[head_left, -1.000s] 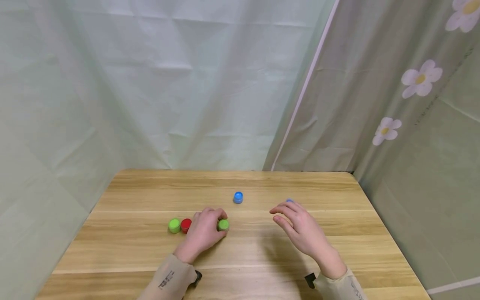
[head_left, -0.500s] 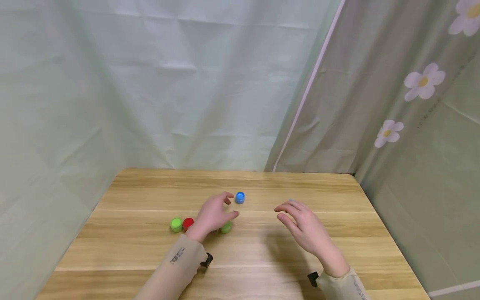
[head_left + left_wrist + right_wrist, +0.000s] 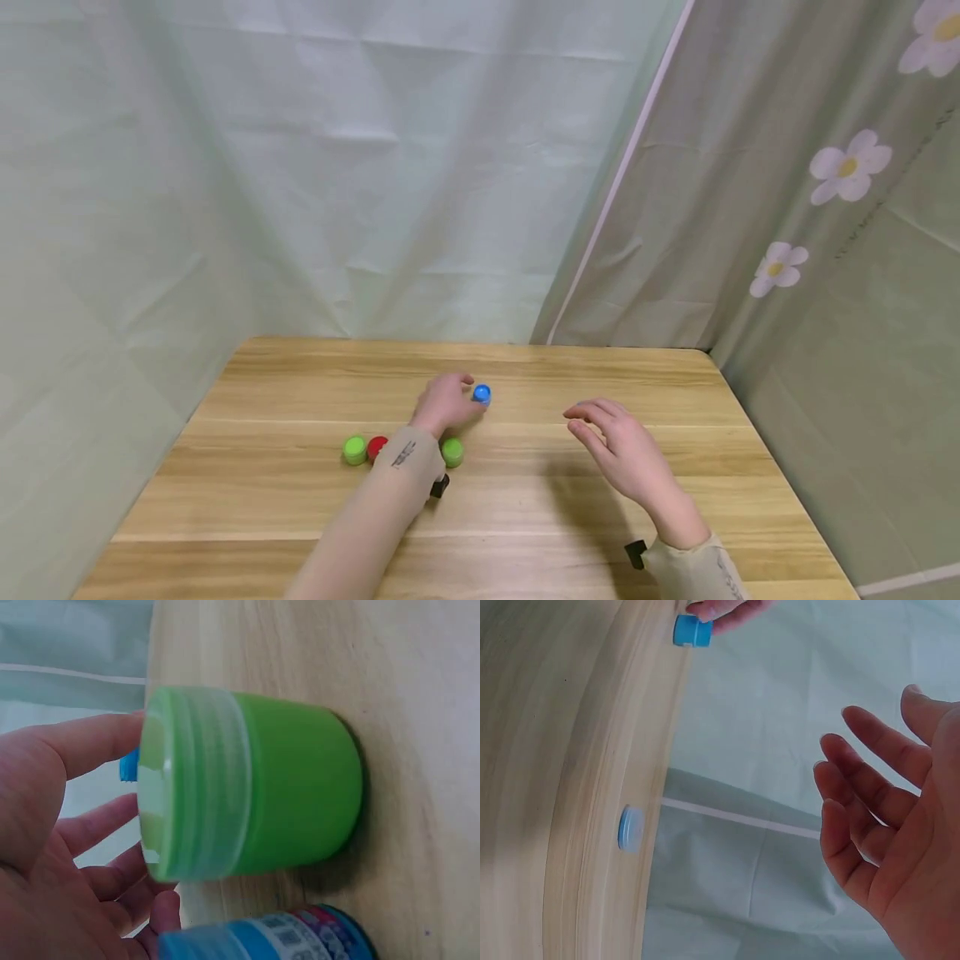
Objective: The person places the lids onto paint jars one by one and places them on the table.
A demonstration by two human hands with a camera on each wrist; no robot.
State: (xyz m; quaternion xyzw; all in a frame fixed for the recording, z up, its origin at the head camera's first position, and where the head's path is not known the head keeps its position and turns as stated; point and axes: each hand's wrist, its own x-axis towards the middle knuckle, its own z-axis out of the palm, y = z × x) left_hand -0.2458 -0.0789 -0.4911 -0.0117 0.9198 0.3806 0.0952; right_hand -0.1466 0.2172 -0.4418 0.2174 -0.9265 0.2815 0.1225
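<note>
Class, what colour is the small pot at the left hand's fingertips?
Blue pot; clearest in the head view.

The head camera looks forward and down from above the worktop [image 3: 525, 500] toward the curtain. The left wrist camera sits very close behind a green pot [image 3: 255, 787], low over the wood. The right wrist camera faces across the worktop edge; it shares the blue pot [image 3: 692, 631] with the head view [image 3: 482, 393].

The worktop [image 3: 525, 500] is pale, smooth, matt wood; the green jar [image 3: 255, 784] is glossy plastic; creased matt cloth [image 3: 337, 167] hangs behind.
</note>
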